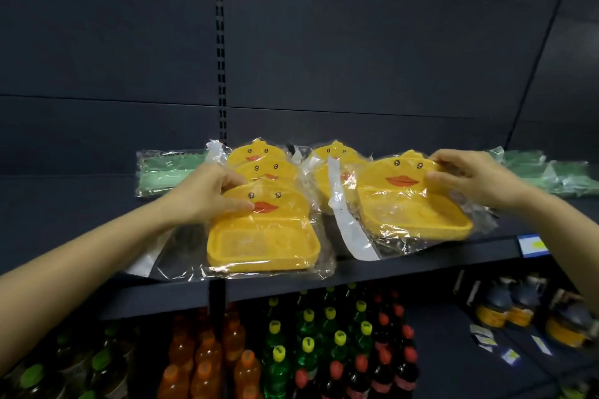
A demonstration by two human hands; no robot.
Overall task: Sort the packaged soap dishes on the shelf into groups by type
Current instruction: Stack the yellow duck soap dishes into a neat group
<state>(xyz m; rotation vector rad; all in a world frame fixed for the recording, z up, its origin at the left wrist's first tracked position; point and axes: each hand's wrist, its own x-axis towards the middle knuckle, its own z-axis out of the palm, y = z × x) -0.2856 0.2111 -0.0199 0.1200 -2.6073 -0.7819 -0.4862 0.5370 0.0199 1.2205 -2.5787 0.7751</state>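
Gripping the front duck dish on the shelf, the left hand steadies it; the right hand pinches the right duck dish by its top; best slide both together, away from the green dishes

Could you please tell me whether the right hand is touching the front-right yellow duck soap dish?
Touching. The head view shows the right hand pinching the front-right yellow duck soap dish at its top.
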